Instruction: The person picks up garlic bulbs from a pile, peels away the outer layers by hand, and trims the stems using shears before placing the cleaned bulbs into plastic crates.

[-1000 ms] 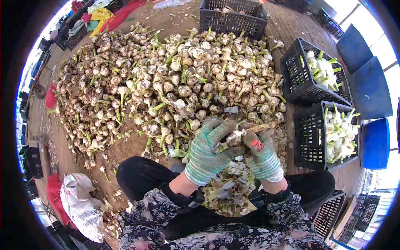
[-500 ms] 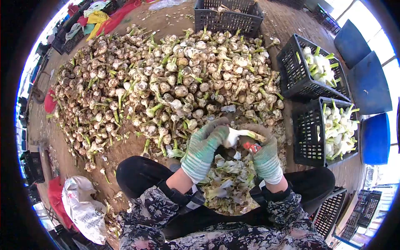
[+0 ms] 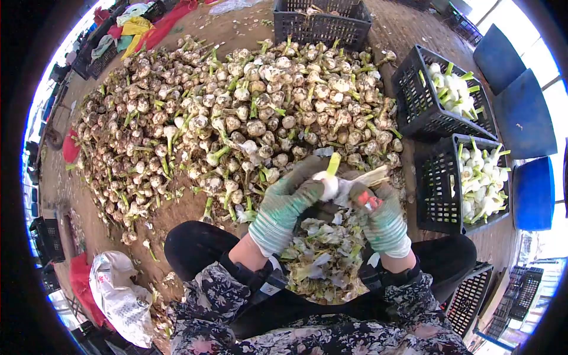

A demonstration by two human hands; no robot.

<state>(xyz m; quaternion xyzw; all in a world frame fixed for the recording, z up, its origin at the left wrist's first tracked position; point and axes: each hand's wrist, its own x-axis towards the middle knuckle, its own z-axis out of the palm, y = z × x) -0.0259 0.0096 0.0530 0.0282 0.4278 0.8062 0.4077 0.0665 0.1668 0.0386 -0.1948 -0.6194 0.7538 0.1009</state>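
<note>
One white garlic bulb, its green stem pointing to the far side, is pinched by the left hand, while the right hand beside it grips papery skin. Both are above a heap of skins, with the garlic pile farther off and black crates to the right.

Brown earthen floor spreads across the far side and the left; toward the upper right it turns streaky, like planks; blue panels stand along the right; beyond them glows a white, daylit wall crossed by thin bars.
</note>
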